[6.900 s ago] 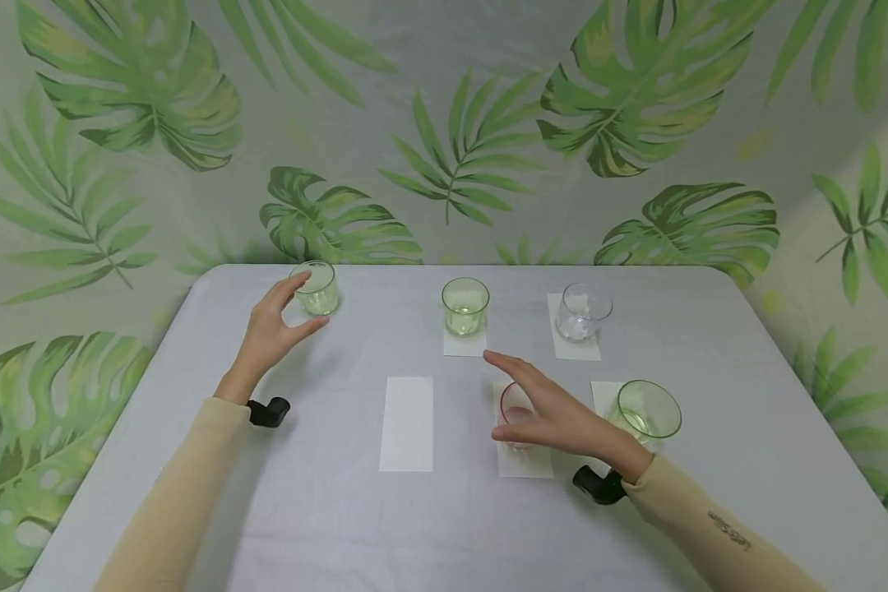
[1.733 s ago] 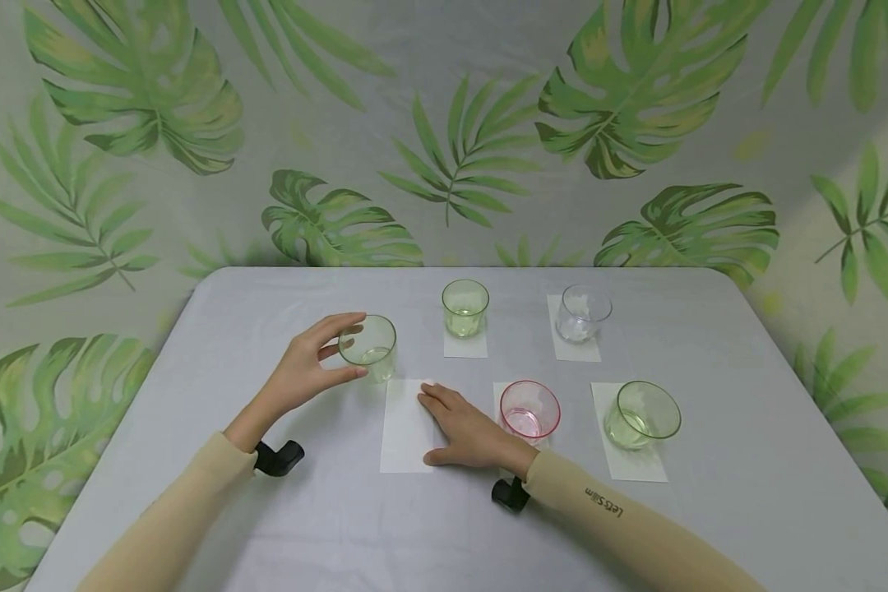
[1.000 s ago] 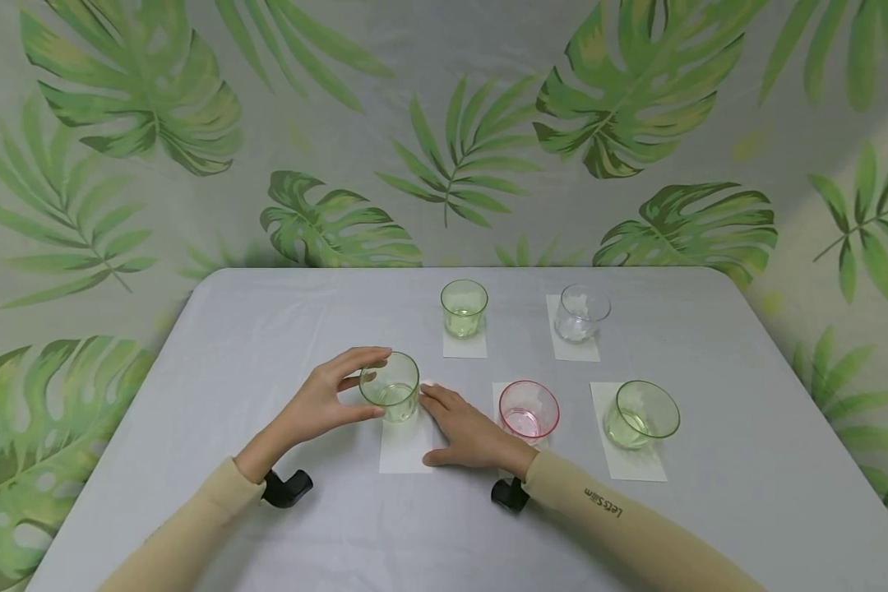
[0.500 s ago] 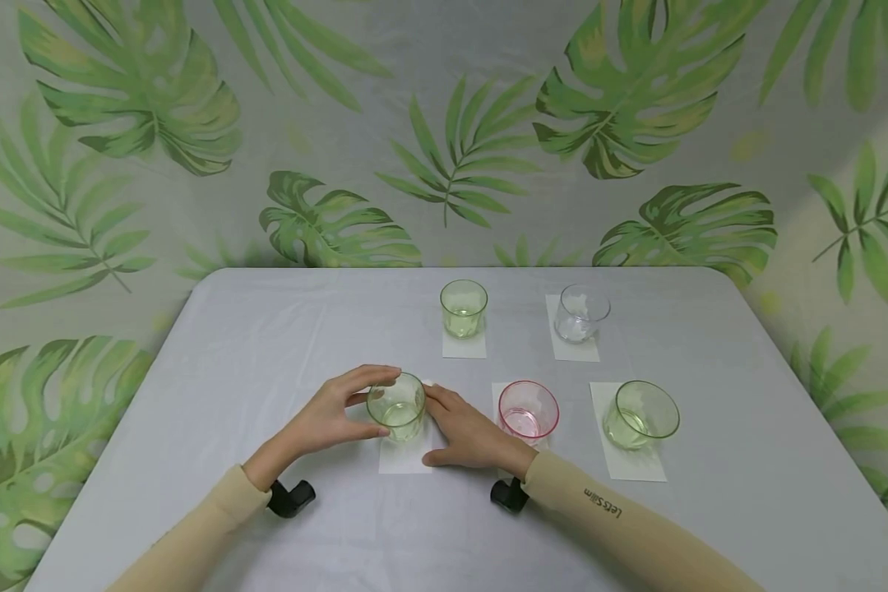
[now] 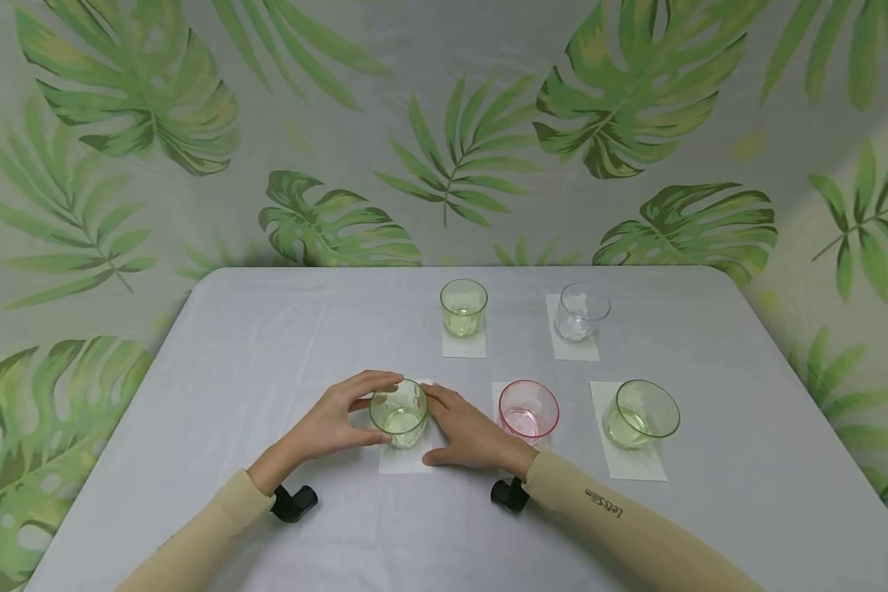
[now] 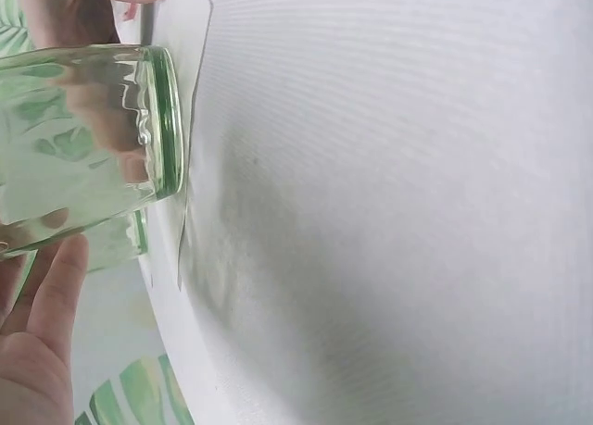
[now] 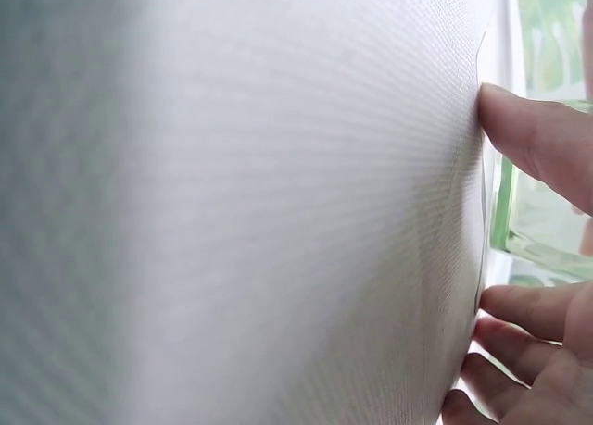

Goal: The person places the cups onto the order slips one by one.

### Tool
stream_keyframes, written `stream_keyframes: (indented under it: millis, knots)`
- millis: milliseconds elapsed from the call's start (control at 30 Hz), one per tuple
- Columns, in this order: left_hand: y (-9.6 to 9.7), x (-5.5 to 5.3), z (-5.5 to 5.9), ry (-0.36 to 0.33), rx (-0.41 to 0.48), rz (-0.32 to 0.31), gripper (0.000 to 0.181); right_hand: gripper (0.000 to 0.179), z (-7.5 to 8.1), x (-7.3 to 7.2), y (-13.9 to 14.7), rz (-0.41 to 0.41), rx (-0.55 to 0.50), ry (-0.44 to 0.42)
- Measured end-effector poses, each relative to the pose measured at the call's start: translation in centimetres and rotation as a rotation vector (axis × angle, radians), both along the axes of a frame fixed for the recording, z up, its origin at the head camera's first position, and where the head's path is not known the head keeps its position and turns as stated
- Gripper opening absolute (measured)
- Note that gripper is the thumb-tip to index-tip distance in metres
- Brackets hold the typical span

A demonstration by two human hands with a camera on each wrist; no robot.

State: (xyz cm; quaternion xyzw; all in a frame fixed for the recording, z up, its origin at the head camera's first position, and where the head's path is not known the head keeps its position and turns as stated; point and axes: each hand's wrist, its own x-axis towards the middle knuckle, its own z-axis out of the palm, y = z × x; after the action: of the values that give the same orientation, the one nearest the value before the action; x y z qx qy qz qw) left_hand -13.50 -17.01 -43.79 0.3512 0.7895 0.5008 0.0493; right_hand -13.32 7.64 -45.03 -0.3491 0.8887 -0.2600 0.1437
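Observation:
In the head view, my left hand (image 5: 340,419) grips a pale green glass (image 5: 401,411) between thumb and fingers. The glass is upright at the middle of a white paper rectangle (image 5: 405,460). In the left wrist view its thick base (image 6: 167,124) lies close to the paper; whether they touch, I cannot tell. My right hand (image 5: 469,432) rests at the paper's right edge, thumb and fingertips down and spread apart. In the right wrist view its fingertips (image 7: 496,300) press the paper's edge, and the green glass shows between thumb and fingers.
A pink-rimmed glass (image 5: 529,409) stands just behind my right wrist, partly over its paper. Farther right is a green glass (image 5: 642,415) on paper. At the back stand another green glass (image 5: 464,308) and a clear glass (image 5: 583,314), each on paper. A white cloth (image 5: 266,329) covers the table.
From the table's back left, my left hand has brought the green glass forward and right onto the paper. My right hand came left to the paper earlier and has stayed there since.

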Motion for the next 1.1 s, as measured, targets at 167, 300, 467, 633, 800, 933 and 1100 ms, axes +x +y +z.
stream_keyframes:
  millis: [167, 300, 467, 633, 800, 933, 1100]
  knots:
    - [0.2, 0.0, 0.0, 0.006, -0.006, -0.002, 0.073, 0.088, -0.1, 0.0, 0.1, -0.006, 0.003, -0.003]
    - [0.4, 0.2, 0.4, 0.006, -0.01, -0.001, 0.075, 0.087, 0.0, 0.1, 0.1, -0.015, 0.002, -0.015]
    - [0.3, 0.1, 0.0, 0.014, -0.024, 0.002, 0.076, 0.086, 0.2, 0.2, 0.2, -0.033, -0.006, -0.036]
    - [0.2, -0.2, 0.0, 0.032, -0.002, -0.009, 0.076, 0.084, 0.6, 0.5, 0.4, -0.062, -0.032, -0.041]
    - [0.2, -0.5, 1.0, 0.067, 0.036, 0.006, 0.072, 0.082, 1.2, 0.7, 0.5, -0.083, -0.056, -0.003]
    - [0.3, -0.5, 3.1, 0.126, 0.039, 0.04, 0.066, 0.079, 2.0, 0.8, 0.5, -0.09, -0.077, 0.036]
    - [0.5, -0.2, 6.1, 0.191, 0.043, 0.093, 0.059, 0.076, 3.7, 1.0, 0.6, -0.106, -0.109, 0.043]
